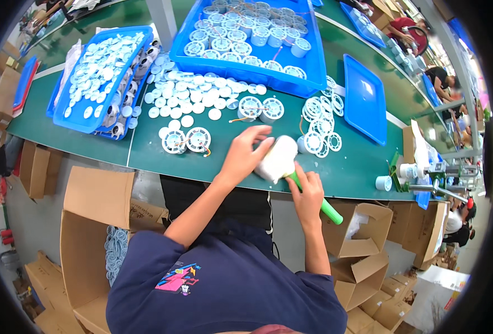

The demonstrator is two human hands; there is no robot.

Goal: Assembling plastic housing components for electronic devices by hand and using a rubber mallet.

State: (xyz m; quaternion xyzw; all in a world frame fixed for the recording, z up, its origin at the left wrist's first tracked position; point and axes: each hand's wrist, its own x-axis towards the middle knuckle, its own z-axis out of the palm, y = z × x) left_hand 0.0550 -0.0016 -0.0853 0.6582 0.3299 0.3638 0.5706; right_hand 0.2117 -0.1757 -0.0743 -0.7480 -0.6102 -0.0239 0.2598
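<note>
My right hand (309, 192) is wrapped round the green handle (331, 212) of a mallet. Its bulky white head (278, 158) is over the front part of the green table. Beside the head, my left hand (246, 151) has bent fingers and a thumb pointing towards it. Whatever those fingers hold is hidden behind the mallet head. Just beyond my hands stand two joined light-blue round housings with slotted ring faces (260, 108). Another wired pair (186, 140) lies to the left. On the right are several loose slotted rings (323, 119).
Many white discs (193, 94) cover the table's left-middle. A large blue bin (246, 72) of round housings stands behind, with stacked blue trays (104, 78) at left and a blue lid (364, 99) at right. A green clamp fixture (436, 181) occupies the right end. Cardboard boxes (93, 195) flank me.
</note>
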